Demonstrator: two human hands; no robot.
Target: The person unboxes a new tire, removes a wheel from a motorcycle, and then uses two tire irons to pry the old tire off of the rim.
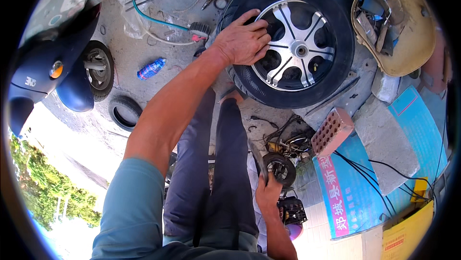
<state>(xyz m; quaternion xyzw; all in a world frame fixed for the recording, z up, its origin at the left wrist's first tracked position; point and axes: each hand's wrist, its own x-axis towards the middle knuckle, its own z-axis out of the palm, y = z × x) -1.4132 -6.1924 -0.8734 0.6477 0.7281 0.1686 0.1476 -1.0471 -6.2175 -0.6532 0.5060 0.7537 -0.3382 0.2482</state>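
A black tyre [336, 75] on a silver spoked wheel rim [300, 49] lies flat in front of me. My left hand [245, 39] is on its left side, fingers curled over the sidewall to the rim's edge. Low beside my right leg, my right hand [269, 193] is closed round the end of a tyre lever [258, 157], a long, narrow, dark bar, slightly blurred. The lever is apart from the wheel.
A beige tub [408, 29] of tools stands right of the wheel. Nearby are a holed brick [333, 133], a blue printed sheet [343, 188] and black cables. Leftward lie a blue-wrapped bottle [151, 68], a small tyre [125, 112], an air hose [158, 20] and a dark scooter [53, 68].
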